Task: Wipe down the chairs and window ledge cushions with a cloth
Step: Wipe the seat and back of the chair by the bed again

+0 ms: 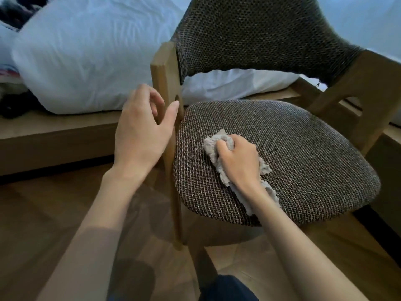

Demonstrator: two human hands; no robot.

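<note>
A wooden chair stands in front of me, with a brown woven seat cushion point(303, 161) and a matching padded backrest point(256, 33). My right hand point(237, 161) grips a crumpled grey cloth point(213, 146) and holds it down on the left part of the seat. The cloth trails out under my wrist toward the seat's front edge. My left hand point(141, 129) is at the chair's left wooden post point(165, 72), thumb on one side and loosely curled fingers on the other; whether it clasps the post is unclear.
A bed with white bedding point(86, 51) on a low wooden frame point(54, 135) lies behind and left of the chair. Dark items sit at the far left. The floor point(43, 213) is wood. My dark-clothed knee point(227, 287) shows at the bottom.
</note>
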